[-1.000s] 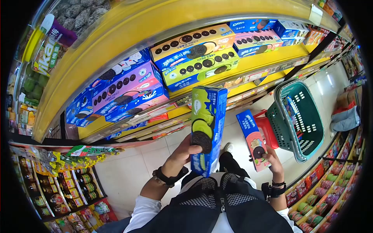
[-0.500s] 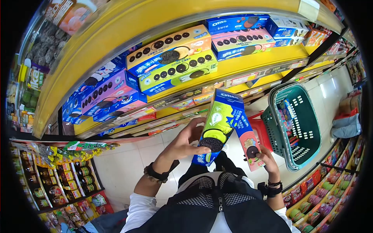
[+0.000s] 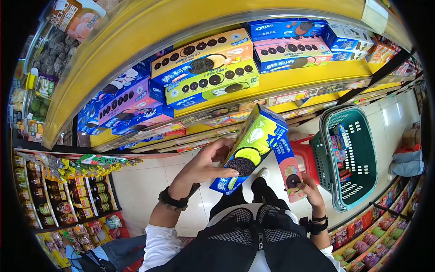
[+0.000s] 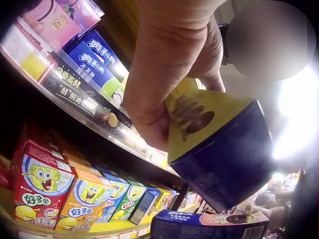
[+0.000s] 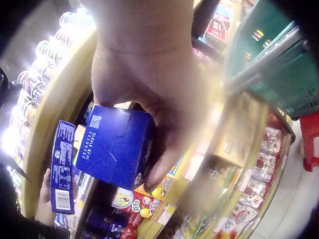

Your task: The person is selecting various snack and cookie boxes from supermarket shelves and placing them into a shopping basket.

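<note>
My left hand [image 3: 204, 165] grips a green and blue cookie box [image 3: 249, 152], thumb across its front; the box leans with its top to the right. The right hand [image 3: 311, 190] pinches the lower end of a slimmer pink and blue box [image 3: 288, 170], whose upper part is beside or partly behind the green one. In the left wrist view the left hand [image 4: 169, 59] holds the box [image 4: 224, 149] near its end, the pink one [image 4: 209, 226] below. In the right wrist view the right hand [image 5: 144, 74] is round a blue box end [image 5: 117, 149].
A yellow shelf [image 3: 335, 70] with stacked cookie boxes [image 3: 204, 59] runs across the front. To the right, a green basket [image 3: 349, 158] with packets in it stands by a red object [image 3: 306, 156]. Jars and bags fill shelves at lower left; another person's legs [image 3: 120, 254] show there.
Over the last second the green box has tilted from nearly upright to leaning right, its top nearing the pink box. Since half a second ago, the left hand has shifted slightly left with it.
</note>
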Available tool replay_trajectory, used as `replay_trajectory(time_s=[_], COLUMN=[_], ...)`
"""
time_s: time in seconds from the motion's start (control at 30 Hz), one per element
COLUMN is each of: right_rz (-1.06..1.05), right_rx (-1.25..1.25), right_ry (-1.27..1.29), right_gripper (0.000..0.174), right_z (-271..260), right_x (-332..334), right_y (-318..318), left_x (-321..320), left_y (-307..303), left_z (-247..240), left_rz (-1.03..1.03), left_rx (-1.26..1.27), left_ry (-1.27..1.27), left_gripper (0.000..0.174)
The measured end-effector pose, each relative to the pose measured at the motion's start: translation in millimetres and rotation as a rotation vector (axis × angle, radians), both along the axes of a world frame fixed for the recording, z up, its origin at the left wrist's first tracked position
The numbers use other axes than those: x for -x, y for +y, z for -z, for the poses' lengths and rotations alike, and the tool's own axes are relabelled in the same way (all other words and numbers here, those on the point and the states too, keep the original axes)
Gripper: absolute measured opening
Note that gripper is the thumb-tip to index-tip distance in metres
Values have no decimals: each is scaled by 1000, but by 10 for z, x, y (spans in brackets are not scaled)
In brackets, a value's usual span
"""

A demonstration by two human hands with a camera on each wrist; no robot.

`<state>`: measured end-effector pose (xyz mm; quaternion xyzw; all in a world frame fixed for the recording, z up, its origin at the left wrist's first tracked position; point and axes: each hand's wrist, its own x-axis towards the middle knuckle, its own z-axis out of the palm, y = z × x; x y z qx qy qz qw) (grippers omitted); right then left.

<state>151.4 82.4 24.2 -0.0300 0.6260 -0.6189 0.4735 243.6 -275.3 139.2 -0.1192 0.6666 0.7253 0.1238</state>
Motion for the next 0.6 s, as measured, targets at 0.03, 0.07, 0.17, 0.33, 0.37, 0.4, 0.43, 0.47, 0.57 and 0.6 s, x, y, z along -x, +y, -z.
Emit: replay_trajectory(time_s=[0.03, 0.07, 0.17, 0.33, 0.37, 0.4, 0.43, 0.47, 0.57, 0.6], right_rz=[-8, -9, 8, -2, -5, -8, -11, -18, -31, -37], right_rx=[-21, -22, 0, -28, -29, -31, -33, -34, -25, -30], right_ry=[7, 8, -12, -17, -17, -8, 3, 0, 20, 7], right_gripper=[43, 43, 41, 36, 36, 36, 36, 36, 35, 34], right_z=[-25, -30, -30, -38, -33, -19, -5, 8, 33, 22], right_x=[-11, -25, -56, -144, -160, -179, -193, -209, -253, -258], right_y=[-30, -54, -126, -218, -232, -239, -252, -261, -302, -316], left_x=[-7, -11, -7, 40, 52, 52, 67, 83, 122, 146], left_y=[-26, -54, -131, -318, -348, -361, -383, -408, -503, -511], left_z=[6, 18, -45, -179, -216, -235, -257, -278, -286, -322], left_rz=[0, 22, 38, 85, 107, 93, 88, 119, 160, 166], left_rx=[-1, 19, 70, 51, 17, 21, 19, 34, 66, 51], left_ry=[0, -41, -86, -144, -149, -122, -123, -113, -98, -88], left_gripper=[66, 66, 69, 70, 69, 66, 66, 64, 61, 61])
